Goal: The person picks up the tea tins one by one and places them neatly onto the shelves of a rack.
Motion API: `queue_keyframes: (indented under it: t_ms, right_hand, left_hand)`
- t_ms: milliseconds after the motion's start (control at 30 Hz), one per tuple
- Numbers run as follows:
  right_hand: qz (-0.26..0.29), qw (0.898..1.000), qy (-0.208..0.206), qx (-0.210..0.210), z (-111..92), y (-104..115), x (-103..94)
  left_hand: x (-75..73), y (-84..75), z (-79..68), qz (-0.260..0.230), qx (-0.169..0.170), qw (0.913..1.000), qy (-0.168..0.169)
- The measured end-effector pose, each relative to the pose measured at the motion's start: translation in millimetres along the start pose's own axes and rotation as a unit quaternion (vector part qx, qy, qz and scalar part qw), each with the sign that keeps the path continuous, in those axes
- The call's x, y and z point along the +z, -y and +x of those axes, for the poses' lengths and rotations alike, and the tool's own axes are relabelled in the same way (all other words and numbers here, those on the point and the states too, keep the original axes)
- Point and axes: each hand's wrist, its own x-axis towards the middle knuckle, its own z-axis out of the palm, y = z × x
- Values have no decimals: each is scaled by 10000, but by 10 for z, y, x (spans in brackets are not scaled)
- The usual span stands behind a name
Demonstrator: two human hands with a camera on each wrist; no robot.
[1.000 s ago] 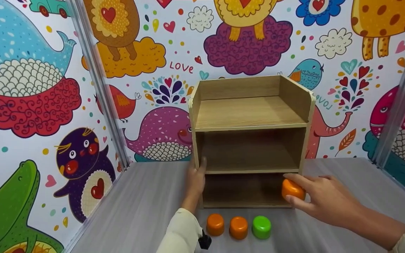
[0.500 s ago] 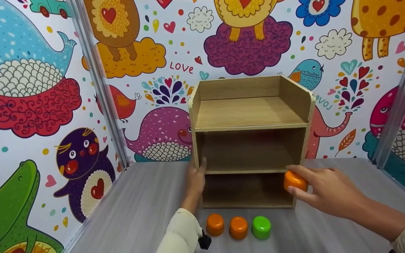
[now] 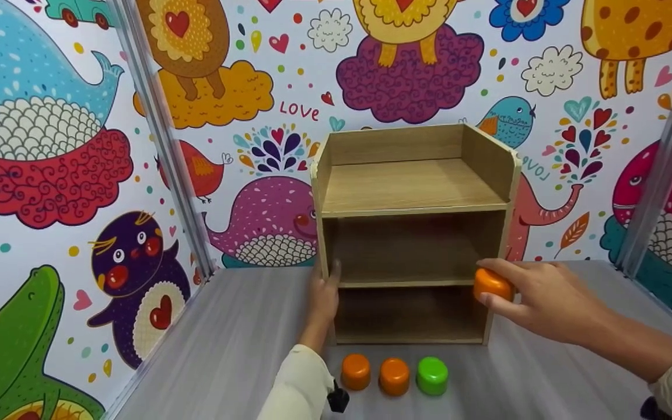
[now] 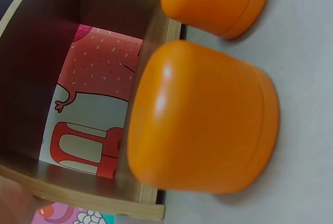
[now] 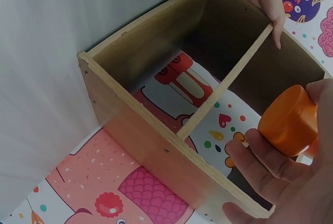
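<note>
My right hand (image 3: 549, 303) pinches an orange rounded cylinder (image 3: 492, 284) between thumb and fingers, in front of the right edge of a small wooden shelf (image 3: 412, 184). In the right wrist view the held cylinder (image 5: 289, 120) hangs before the middle compartment, some fingers spread below it. The shelf's left side panel is held by my left hand (image 3: 323, 300), thumb along the front edge and the other fingers mostly hidden behind. Before the shelf's base stand two more orange cylinders (image 3: 356, 371) and a green one (image 3: 432, 375) in a row.
A grey tabletop (image 3: 231, 356) carries the shelf, which has a top tray and two compartments below. Cartoon-printed walls (image 3: 289, 70) rise behind and at both sides, with metal posts (image 3: 161, 140) in the corners.
My right hand has risen with the orange cylinder, from the bottom compartment's level to about the middle board. The left hand and the row of cylinders stay in place.
</note>
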Motion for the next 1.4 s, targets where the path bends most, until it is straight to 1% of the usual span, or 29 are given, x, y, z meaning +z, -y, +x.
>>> queue_keyframes:
  t_ms: [33,167,333,467,633,700,733,800,867,1000,1033,1167,1400]
  right_hand:
    - [13,10000,27,5,7,1,-11]
    - [-6,10000,27,-26,37,-1,-37]
    - [-84,9999,-104,-106,85,-23,-46]
    - [-79,9998,-182,-99,125,-54,-69]
    - [-102,9996,-246,-39,176,-85,-120]
    - [-103,9996,-246,-34,193,-95,-137]
    - [-94,9996,-247,-33,199,-101,-145]
    - [-75,9997,-234,-40,209,-111,-158]
    - [-89,9997,-223,-56,220,-120,-167]
    - [-142,9997,-195,-70,242,-126,-183]
    - [-148,9997,-197,-65,248,-126,-188]
    - [-154,9995,-252,-70,275,-124,-219]
    - [-228,9989,-390,-156,332,-120,-290]
  left_hand:
    - [-1,35,14,33,-27,10000,-16]
    - [-5,153,55,228,68,9997,-95]
    - [-14,179,72,358,203,9990,-165]
    - [-19,125,73,283,203,9992,-183]
    - [-15,-93,-3,96,195,9997,-111]
    - [-12,-146,-28,87,184,9998,-81]
    - [-13,-142,-27,80,186,9998,-74]
    - [-12,-107,-18,20,186,9998,-65]
    - [-10,-38,5,-6,194,9998,-84]
    - [1,116,54,125,217,9995,-185]
    - [5,133,58,191,214,9994,-214]
    - [15,167,59,350,173,9987,-318]
    - [23,157,54,343,232,9985,-354]
